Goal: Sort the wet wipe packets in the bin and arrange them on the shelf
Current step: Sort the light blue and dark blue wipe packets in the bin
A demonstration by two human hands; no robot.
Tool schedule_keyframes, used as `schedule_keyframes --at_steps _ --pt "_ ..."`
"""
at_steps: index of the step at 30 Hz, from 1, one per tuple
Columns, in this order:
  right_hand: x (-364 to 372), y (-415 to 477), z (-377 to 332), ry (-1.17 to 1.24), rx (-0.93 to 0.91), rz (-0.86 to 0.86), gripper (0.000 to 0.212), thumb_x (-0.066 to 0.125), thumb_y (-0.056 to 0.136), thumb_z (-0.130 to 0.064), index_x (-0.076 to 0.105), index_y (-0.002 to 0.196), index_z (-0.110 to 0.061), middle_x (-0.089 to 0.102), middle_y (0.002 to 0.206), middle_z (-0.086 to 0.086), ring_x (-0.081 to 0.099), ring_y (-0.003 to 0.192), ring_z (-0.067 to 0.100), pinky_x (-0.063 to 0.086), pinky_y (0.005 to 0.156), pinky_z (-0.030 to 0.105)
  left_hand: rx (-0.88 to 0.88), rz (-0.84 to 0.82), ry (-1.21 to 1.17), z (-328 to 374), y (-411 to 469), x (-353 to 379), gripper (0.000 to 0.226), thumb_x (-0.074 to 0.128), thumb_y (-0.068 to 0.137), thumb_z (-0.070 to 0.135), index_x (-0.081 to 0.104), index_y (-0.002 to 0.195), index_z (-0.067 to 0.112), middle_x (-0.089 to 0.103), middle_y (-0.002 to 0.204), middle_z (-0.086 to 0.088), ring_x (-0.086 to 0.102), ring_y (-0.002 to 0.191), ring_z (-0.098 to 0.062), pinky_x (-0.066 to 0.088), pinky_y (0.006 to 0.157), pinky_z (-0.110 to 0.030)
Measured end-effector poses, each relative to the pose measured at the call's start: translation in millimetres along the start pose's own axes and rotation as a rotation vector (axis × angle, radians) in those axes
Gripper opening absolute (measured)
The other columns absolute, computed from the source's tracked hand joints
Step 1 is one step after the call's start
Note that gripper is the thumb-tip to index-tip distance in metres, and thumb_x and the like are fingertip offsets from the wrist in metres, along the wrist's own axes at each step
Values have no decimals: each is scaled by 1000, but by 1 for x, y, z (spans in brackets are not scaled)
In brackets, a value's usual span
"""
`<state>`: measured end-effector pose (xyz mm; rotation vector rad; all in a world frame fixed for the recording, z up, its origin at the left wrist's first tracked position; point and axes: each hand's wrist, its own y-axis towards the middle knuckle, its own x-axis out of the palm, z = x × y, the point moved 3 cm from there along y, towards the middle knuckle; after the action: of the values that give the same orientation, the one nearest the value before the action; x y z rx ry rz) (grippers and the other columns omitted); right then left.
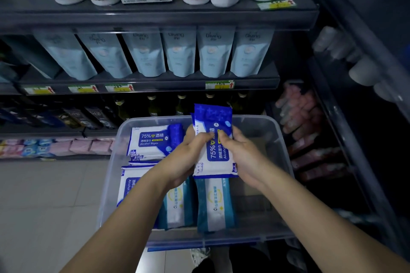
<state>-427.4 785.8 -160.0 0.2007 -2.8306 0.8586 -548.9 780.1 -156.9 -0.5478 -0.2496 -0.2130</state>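
both the left hand (188,157) and right hand (240,157) grip upright alcohol wipe packets (214,139) above the bin (286,155). more packets (153,142) lie along its left wall.

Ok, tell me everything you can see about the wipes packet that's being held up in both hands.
The held packet is a soft, glossy pouch, white with a blue top band and a blue label reading 75% and Alcohol. It stands on end, print sideways, above the clear bin. The left hand grips its left edge, the right hand its right edge. A blue edge behind may be a second packet.
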Motion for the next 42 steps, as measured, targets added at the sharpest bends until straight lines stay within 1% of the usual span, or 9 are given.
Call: schedule_keyframes --at_steps 5,10,12,18,25,28,32,39,42 --pt "-13 -5 -2 90 2 25 37 58 89 -17 51 125 -15 67 112 11 65 94 24 52 88 44 -20 -22 198 11 2 3 35 51 95 23 43 128 21 67 110 -8 69 87 -17 57 70 -29" --pt "-25 -5 -9 128 -16 75 27 58 90 -16 56 116 -11 68 102 7 64 86 21 52 78 38 29 33 219 23 -3 -8 64 53 93 35 21 148 26 69 108 1 67 97 -9 57 82 -34" --pt "-27 -3 -9 157 -28 90 18 58 89 -15 57 108 -14 68 96 4 64 82 18 52 76 38 30 44 217 28 -10 -23 68 56 86 45 29 145 23 65 119 2 62 110 -12 54 88 -38" --pt "-3 4 -6 169 -24 78 23 61 88 -15 55 111 -16 69 92 1 65 77 16 53 70 38 128 230 269 38 -36 -67 30 54 93 29 54 122 22 66 114 5 62 106 -12 54 85 -28" --pt "27 27 4 196 104 97 30 68 83 -14 59 111 -15 69 92 7 65 78 23 55 65 41 196 571 478 19 -64 -137 33 58 93 16 57 125 9 68 100 3 64 88 -11 54 77 -27" --pt "45 32 14 286 179 98 19 68 82 -11 61 99 -12 68 87 8 64 80 24 54 69 45 189 569 372 6 -72 -132 42 59 90 24 52 129 8 66 110 -3 63 95 -10 51 79 -23" --pt "75 30 30 341 231 13 24 66 83 -11 61 107 -10 70 94 11 68 80 22 58 63 40 84 439 90 -17 -66 -101 72 60 76 47 36 139 22 59 124 -2 62 107 -17 54 88 -37" --pt "78 33 23 234 239 -139 54 69 64 -12 58 116 -12 69 108 7 65 91 19 48 93 44 114 420 60 -4 -46 -118 51 61 90 15 33 132 21 67 107 1 68 85 -9 56 68 -25" --pt "71 37 8 263 197 -195 44 73 61 -11 61 103 -15 71 95 3 67 84 16 52 87 40 135 376 144 19 -44 -123 41 61 90 15 40 125 19 67 106 0 69 81 -10 57 62 -27"
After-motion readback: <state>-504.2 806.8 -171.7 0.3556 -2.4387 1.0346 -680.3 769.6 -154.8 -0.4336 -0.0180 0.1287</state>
